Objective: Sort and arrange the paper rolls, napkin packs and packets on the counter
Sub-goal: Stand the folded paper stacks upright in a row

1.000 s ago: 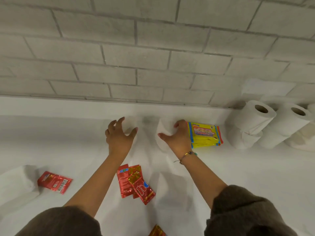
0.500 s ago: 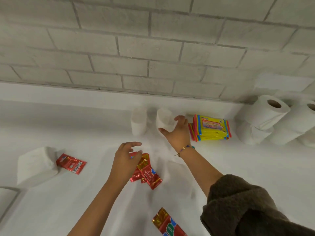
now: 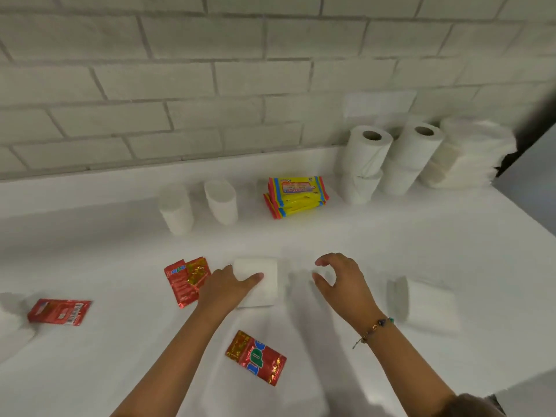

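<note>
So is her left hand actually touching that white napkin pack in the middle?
Touching. The head view shows the left hand resting on the white napkin pack, fingers overlapping its near-left corner.

White rolls [image 3: 367, 152], white counter [image 3: 391, 236]; red-gold packets [image 3: 255, 358]; yellow pack [image 3: 296, 195], blue-pink striped edges

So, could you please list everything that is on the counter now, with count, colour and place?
Paper rolls: four, white, stacked two by two, back right.
Napkin stack: one, white, far right by the wall.
Napkin packs: one pile, yellow with colour stripes, back centre.
Small rolls: two, white, upright, back, left of the packs.
Red packets: about five; overlapping ones centre left, one far left, one near front.
White packs: two, one under the left hand, one right.
Hands: left hand rests on a white pack; right hand open, empty.
</note>
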A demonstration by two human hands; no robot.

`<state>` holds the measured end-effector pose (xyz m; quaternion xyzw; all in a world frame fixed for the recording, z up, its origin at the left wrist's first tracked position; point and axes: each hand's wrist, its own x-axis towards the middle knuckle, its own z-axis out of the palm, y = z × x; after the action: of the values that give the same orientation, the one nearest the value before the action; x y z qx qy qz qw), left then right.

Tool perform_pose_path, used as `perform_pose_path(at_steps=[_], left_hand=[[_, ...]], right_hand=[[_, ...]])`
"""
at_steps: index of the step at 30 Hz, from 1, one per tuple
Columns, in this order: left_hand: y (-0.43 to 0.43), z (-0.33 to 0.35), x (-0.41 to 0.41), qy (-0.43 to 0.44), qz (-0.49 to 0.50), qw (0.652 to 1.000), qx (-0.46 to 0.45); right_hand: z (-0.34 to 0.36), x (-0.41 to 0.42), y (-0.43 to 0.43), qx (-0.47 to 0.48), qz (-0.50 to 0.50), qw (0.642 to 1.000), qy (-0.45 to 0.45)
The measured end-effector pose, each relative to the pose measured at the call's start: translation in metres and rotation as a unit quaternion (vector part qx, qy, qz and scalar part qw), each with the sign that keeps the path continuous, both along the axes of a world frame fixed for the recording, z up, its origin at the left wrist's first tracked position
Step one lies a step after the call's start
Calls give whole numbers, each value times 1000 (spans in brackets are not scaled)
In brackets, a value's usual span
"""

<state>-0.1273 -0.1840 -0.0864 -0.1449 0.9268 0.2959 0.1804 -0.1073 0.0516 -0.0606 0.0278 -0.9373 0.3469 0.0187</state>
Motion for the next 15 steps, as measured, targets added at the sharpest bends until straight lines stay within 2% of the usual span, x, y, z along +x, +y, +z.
perform_pose_path(at_steps=[3,9,11,15], left_hand=[[17,-2,1,35,5,999,-2],[48,4,4,120,5,983,136],[56,8,4,155,0,976,153],[69,16,3,187,2,968,168]], right_hand=[[5,16,25,29,-49,998,25],[12,37,75,83,-161,983,35],[8,43,92,128,-194,973,-3],[-9,53,113,212,-206,942,-156]])
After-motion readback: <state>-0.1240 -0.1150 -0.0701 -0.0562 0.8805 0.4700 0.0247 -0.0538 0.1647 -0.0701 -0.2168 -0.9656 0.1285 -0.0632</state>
